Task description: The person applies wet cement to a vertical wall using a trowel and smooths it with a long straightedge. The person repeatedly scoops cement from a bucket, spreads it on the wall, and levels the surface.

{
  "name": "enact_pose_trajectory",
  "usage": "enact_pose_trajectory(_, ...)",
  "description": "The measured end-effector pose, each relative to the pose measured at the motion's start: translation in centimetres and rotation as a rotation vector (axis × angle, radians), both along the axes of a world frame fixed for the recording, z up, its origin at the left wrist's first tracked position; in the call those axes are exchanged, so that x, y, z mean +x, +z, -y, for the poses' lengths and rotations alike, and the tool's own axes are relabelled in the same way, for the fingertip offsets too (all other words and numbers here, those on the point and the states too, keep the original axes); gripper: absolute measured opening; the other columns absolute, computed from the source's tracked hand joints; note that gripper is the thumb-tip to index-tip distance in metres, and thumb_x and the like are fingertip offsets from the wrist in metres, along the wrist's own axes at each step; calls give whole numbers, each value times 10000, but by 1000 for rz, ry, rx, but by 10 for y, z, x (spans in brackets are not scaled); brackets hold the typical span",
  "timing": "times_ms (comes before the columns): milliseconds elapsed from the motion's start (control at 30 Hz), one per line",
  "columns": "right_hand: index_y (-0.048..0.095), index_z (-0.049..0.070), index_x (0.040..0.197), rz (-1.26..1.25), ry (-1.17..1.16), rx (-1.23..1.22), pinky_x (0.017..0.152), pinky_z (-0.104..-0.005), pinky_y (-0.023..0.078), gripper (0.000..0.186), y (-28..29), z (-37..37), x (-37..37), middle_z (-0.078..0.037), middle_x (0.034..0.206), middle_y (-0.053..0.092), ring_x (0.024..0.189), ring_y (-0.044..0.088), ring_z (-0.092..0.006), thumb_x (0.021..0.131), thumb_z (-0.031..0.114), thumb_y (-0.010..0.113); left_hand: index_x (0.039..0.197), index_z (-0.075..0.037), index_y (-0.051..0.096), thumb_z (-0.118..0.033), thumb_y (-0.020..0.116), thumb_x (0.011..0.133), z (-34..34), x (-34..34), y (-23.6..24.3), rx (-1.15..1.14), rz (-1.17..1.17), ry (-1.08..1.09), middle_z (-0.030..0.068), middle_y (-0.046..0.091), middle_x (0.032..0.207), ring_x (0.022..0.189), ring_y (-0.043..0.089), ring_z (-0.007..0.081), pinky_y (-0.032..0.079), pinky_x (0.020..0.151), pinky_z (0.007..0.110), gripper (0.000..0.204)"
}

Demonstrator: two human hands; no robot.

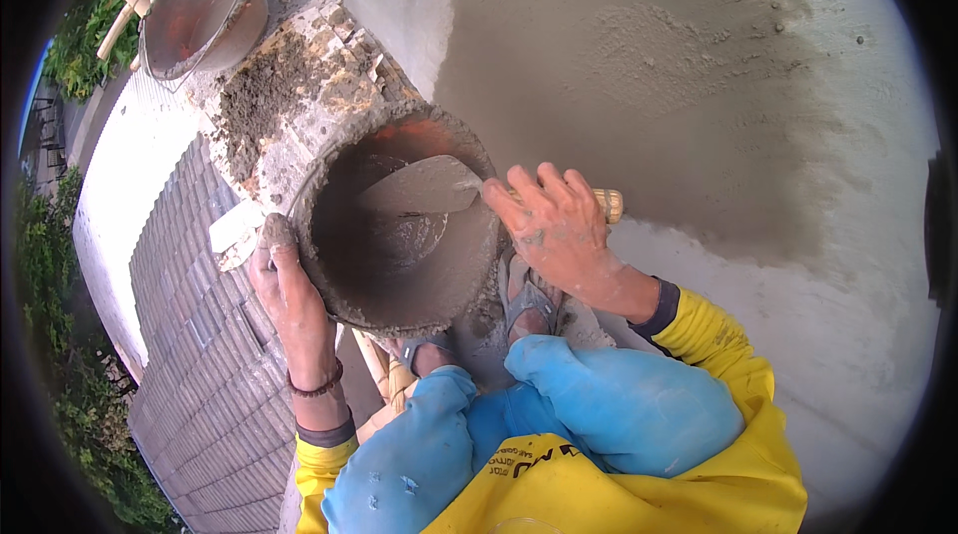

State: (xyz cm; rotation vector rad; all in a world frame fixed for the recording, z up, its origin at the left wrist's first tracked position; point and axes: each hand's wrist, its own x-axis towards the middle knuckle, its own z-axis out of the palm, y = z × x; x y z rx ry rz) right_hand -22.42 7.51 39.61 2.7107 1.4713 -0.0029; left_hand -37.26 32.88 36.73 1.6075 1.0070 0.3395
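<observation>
A round bucket (344, 279) crusted with grey mortar stands in front of my feet, wet mortar (384, 265) lining its inside. My left hand (291, 284) grips the bucket's left rim, thumb up along its edge. Just beyond those fingers a pale flat piece (236, 232) sticks out; whether the hand holds it too I cannot tell. My right hand (559, 230) is closed around the wooden handle (609, 205) of a trowel. The mortar-coated trowel blade (424, 187) points left, inside the bucket's mouth.
Another mortar-stained bucket (205, 10) stands at the far left on a narrow, mortar-spattered ledge (299, 65). Along the right runs a wall (699, 255) with a darker patch of fresh plaster (619, 85). A tiled roof (205, 354) drops away below on the left; bamboo poles (374, 364) show underneath.
</observation>
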Motion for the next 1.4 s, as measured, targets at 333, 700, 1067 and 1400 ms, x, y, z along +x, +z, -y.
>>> enact_pose_trajectory(333, 658, 81, 1018, 16, 42, -43, 715, -356, 446, 176, -16, -47, 20, -51, 930, 616, 881, 623, -204, 849, 129, 667, 1238, 20, 625, -319, 527, 1088, -8, 11, 5, -207, 225, 91, 67, 675, 1108, 994, 630, 149, 508, 890, 295, 384)
enact_pose_trajectory(700, 671, 84, 1015, 270, 310, 150, 759, -371, 459, 160, 20, -154, 71, -48, 990, 606, 1002, 575, -224, 871, 153, 656, 1369, 55, 534, -345, 380, 1120, -127, 42, -22, -546, 719, 297, 208, 623, 1338, 1160, 649, 298, 561, 996, 432, 495)
enact_pose_trajectory(1067, 557, 56, 652, -202, -457, 658, 506, -326, 353, 295, 40, 84, 40, -28, 666, 483, 587, 440, -144, 821, 54, 799, 1431, 14, 494, -360, 358, 1103, -158, 10, -79, -348, 517, 480, 177, 556, 1438, 1265, 581, 323, 488, 1085, 454, 516)
enact_pose_trajectory(1400, 584, 101, 1194, -140, -1384, 238, 856, -432, 542, 426, 11, 358, -230, -113, 1198, 596, 1045, 617, -326, 809, 44, 757, 1444, 28, 433, -543, 451, 1027, -164, -6, -88, -344, 361, 353, 144, 528, 1474, 1351, 482, 314, 332, 1185, 480, 707)
